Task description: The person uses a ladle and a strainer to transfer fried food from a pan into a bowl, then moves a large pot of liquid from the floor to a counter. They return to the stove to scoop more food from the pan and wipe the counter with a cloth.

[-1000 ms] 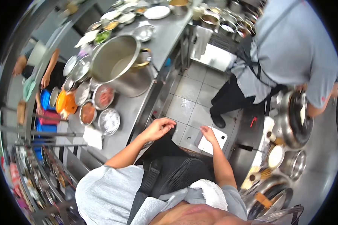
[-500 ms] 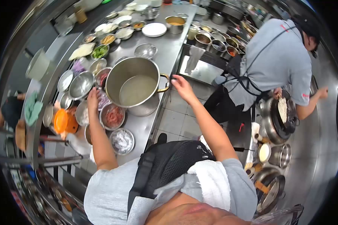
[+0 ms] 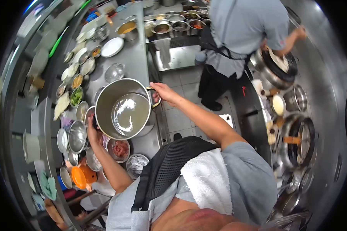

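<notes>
A large steel stockpot (image 3: 108,119) is between my hands, with cloudy liquid in its bottom that reflects the light. My right hand (image 3: 164,93) is closed round its right loop handle. At the pot's left side my left hand (image 3: 92,133) grips the other handle, its fingertips partly hidden. Just below the pot sits a steel bowl of raw pink meat (image 3: 120,149), and beside that a bowl of white powder or paste (image 3: 137,164). An empty-looking steel bowl (image 3: 78,136) stands left of my left hand.
A co-worker in a grey shirt (image 3: 246,27) stands at the right by a wok (image 3: 287,71). Several ingredient bowls line the counter's left, with a white plate (image 3: 112,47) and a pot of yellowish liquid (image 3: 127,30) farther back. An orange container (image 3: 79,177) is at lower left.
My right hand has closed on the right handle, and my left hand has taken hold of the left side. The liquid's surface now shines. The whole view has turned to the right.
</notes>
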### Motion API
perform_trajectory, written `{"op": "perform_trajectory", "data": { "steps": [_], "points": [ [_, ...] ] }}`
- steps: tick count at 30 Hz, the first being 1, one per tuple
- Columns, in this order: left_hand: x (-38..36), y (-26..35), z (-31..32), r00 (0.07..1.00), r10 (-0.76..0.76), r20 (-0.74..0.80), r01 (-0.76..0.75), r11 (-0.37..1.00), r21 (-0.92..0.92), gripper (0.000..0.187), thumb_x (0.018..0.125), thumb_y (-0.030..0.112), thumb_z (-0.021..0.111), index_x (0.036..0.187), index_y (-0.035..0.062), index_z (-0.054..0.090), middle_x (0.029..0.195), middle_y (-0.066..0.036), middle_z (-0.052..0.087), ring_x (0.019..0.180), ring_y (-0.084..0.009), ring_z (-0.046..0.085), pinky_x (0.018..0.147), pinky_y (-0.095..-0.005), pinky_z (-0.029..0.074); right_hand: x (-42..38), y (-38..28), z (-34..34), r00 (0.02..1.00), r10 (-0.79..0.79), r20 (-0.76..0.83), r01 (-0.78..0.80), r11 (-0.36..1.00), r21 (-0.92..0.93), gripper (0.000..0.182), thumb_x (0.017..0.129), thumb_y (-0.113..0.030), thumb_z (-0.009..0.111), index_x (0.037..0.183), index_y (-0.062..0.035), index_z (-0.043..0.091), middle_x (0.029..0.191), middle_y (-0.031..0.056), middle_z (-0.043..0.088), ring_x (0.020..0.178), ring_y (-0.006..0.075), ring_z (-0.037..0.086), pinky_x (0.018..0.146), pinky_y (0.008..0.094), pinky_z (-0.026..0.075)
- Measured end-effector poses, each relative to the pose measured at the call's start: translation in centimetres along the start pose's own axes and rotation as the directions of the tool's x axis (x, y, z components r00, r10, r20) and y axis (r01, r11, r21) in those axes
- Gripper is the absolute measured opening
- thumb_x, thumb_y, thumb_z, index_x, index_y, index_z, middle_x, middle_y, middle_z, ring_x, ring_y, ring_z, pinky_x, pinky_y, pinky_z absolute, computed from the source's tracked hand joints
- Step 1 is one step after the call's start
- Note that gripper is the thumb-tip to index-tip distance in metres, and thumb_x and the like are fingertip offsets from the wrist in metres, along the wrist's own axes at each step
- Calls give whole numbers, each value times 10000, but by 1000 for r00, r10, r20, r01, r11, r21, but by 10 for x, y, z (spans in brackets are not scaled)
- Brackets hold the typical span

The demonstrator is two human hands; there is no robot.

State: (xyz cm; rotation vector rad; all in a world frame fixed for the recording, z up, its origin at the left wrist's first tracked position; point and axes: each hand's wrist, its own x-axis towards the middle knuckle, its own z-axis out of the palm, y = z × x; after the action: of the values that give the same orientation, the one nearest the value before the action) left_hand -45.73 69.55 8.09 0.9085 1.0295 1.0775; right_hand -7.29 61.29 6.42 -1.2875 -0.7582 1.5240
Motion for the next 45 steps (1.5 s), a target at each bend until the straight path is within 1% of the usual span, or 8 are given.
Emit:
{"op": "perform_trajectory", "data": {
  "steps": [5,9,12,20,24,29,43,45],
  "points": [
    [-20,3,71,999,-52,-7,52,997,56,501,1019,416,449,1298,10,539,1097,-40,648,711,-47,547,552,-167,409,-71,-3,-45,984,-119,-132,130,988,82,605,942,-605,494,1222,-75,569,787,37,562,595,99,565,510,245,430],
    [-44,6,143,991,-50,120,40,996,83,523,1026,419,424,1294,-20,525,1227,-118,624,1155,-225,577,1021,-363,413,-150,-20,-102,950,-221,-221,238,970,53,639,963,-595,454,1274,-44,543,808,68,582,594,114,588,566,238,463],
    [-69,-5,205,950,-128,284,102,989,104,533,1022,430,427,1296,-17,525,1233,-115,623,1145,-219,582,1025,-359,411,-215,-18,-146,926,-243,-288,272,960,62,633,977,-583,432,1318,-58,526,821,82,590,648,129,615,619,248,472],
    [-85,-179,318,847,-360,391,279,927,249,560,990,456,492,1359,36,467,1297,-138,585,1219,-264,535,1064,-409,390,-316,83,-281,817,-95,-569,192,975,112,696,958,-601,461,1304,0,531,872,99,595,642,138,570,621,264,468],
    [-109,-302,371,728,-621,292,540,781,314,449,966,505,520,1087,85,621,871,-66,683,728,-189,650,727,-360,523,-327,172,-349,725,83,-684,23,989,145,663,978,-582,435,1304,-13,534,760,32,561,632,99,533,607,252,473],
    [-96,-501,383,595,-758,269,654,651,387,479,898,641,541,791,175,531,594,46,447,490,-101,460,491,-285,411,-318,297,-432,577,204,-791,-151,978,142,730,932,-657,442,1269,-22,570,723,63,565,576,127,539,556,282,468],
    [-146,-632,385,558,-791,251,775,605,184,334,1017,386,449,1100,72,528,656,1,429,611,-150,455,617,-310,451,-268,417,-541,450,185,-874,-97,983,158,720,962,-639,394,1253,-10,586,734,7,545,633,89,511,611,262,481],
    [-143,-637,376,488,-806,335,791,571,220,341,1032,340,411,1214,61,482,801,-44,515,714,-196,525,757,-407,480,-261,427,-558,450,76,-890,-303,950,-72,720,972,-615,391,1312,1,546,1019,120,640,898,192,611,758,305,512]
  ]
}}
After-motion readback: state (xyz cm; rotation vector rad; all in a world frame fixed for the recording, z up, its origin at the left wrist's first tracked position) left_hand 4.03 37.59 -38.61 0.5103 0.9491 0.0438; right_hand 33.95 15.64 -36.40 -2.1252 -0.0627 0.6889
